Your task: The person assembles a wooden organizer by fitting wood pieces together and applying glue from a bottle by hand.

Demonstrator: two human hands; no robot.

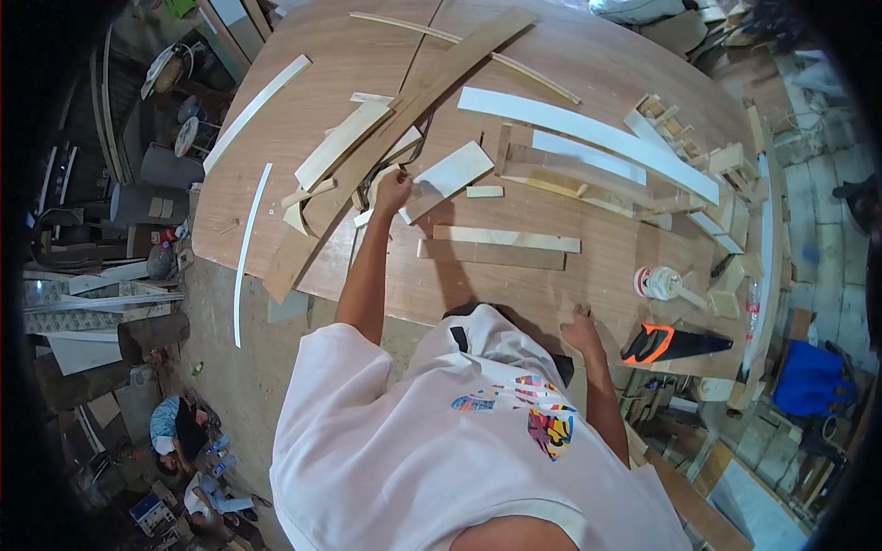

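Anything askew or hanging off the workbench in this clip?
Yes. A long brown board lies diagonally across the table, its lower end jutting past the near edge. A thin white strip also hangs off that edge. The left hand rests among loose offcuts.

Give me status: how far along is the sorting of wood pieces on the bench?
Done: little; no sorted stack shows, and strips and boards lie scattered over the workbench. In hand: the left hand reaches among pale offcuts beside the long brown board; the right hand rests flat at the bench edge near the handsaw. Left: the white strips, untouched.
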